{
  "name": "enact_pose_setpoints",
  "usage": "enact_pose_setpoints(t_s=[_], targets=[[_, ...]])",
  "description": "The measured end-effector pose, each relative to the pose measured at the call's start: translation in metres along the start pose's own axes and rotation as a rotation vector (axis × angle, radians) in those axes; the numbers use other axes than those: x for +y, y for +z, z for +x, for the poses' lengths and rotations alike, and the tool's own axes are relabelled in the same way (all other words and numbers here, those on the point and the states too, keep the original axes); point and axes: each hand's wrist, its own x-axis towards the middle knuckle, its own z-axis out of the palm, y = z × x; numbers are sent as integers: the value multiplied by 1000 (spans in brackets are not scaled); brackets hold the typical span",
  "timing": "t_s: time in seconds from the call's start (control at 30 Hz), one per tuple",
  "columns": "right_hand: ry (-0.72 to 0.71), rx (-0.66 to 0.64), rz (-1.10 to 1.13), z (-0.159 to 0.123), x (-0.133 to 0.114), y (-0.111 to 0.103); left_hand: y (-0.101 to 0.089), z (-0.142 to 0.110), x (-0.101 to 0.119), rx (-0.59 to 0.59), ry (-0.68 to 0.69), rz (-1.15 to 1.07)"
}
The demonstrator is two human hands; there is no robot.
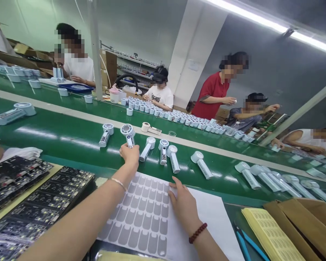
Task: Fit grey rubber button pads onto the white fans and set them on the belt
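grey-labelled, one sheet [139,219] lies near two hands [185,204], the left [130,154] gripping one fan [127,129].

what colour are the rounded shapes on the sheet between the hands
The shapes are grey, clearest in the head view.

Left hand [130,154] hiding the lower handle of a pale-blue plastic fan [126,129], white sheet of grey rounded labels [146,217] partly covered by the left forearm [78,210], blue-handled tool [243,246] cut off at the bottom edge, goods on long pale shelves [141,62] too small to tell.
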Motion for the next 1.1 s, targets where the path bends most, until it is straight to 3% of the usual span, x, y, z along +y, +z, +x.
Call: enact_pose_setpoints(t_s=[0.1,0.23,0.3,0.37,0.43,0.6,0.77,0.9,1.1], targets=[[-8,2,62,4,3,2,-18,-53,14,-118,-46,-221],[-17,-7,156,7,6,3,-64,-124,17,-438,-159,-391],[-4,4,190,6,6,3,-89,-148,9,-573,-294,-438],[14,23,215,5,5,4,-110,-161,-1,-619,-486,-466],[26,37,254,4,2,3,-127,-167,-10,-571,-642,-455],[31,49,443,-7,-23,-7,-148,-165,-15,-401,-725,-388],[49,-40,682,-62,-69,-17,-149,-165,-4,-207,-814,-501],[103,-188,1062,-114,-98,-10,-148,-170,1,-208,-847,-636],[202,-36,1116,-146,-118,-6,-151,-176,3,-200,-930,-684]])
